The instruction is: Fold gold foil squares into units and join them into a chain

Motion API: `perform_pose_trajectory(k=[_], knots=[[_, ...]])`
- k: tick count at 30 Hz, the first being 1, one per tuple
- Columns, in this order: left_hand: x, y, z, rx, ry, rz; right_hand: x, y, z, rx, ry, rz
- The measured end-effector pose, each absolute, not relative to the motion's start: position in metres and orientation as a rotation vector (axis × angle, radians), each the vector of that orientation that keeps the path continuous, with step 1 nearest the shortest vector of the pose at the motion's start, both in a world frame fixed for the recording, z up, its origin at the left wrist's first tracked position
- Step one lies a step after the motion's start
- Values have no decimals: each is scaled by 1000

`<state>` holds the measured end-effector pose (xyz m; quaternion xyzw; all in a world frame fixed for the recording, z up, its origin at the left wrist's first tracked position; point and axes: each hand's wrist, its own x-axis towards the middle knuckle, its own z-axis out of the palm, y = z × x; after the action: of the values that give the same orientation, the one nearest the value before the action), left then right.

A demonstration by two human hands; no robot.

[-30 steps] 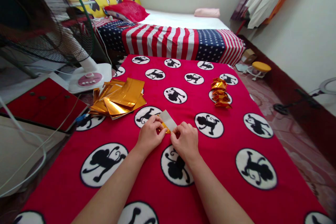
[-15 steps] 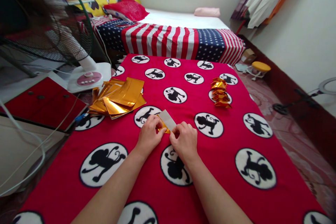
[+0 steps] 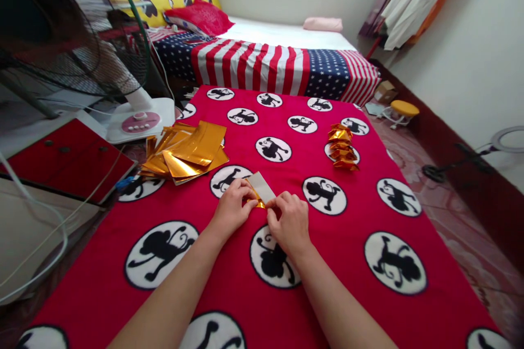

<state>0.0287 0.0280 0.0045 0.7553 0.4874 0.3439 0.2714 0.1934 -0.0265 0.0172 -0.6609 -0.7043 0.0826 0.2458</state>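
Observation:
A small sheet of foil paper (image 3: 261,186), pale on its upper face with a gold folded edge toward me, lies on the red cloth with monkey circles (image 3: 347,294). My left hand (image 3: 235,203) pinches its left side, thumb on the gold fold. At the near right corner, my right hand (image 3: 289,219) grips the paper between thumb and forefinger. Left of my hands is a loose pile of gold sheets (image 3: 196,147). Several folded gold pieces (image 3: 343,147) stand in a row at the right, beyond my right hand.
A fan (image 3: 139,114) stands at the left beside a red-topped cabinet (image 3: 61,152). Behind the cloth is a bed with a striped, starred cover (image 3: 262,65). A yellow stool (image 3: 404,108) and a ring-light stand (image 3: 470,158) are at the right.
The view has tilted up slightly. Both hands stay at the paper; my left thumb has shifted a little, and more of the gold fold shows between the hands.

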Motion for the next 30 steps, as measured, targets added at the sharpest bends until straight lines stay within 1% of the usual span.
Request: perform_pose_trajectory(k=[12, 18, 30], knots=[[21, 31, 9, 2049, 1192, 844, 193, -24, 18, -1827, -1921, 213], [20, 28, 7, 2101, 1140, 871, 193, -24, 16, -1820, -1903, 227], [19, 21, 4, 2180, 1158, 848, 192, -23, 18, -1828, -1894, 206]])
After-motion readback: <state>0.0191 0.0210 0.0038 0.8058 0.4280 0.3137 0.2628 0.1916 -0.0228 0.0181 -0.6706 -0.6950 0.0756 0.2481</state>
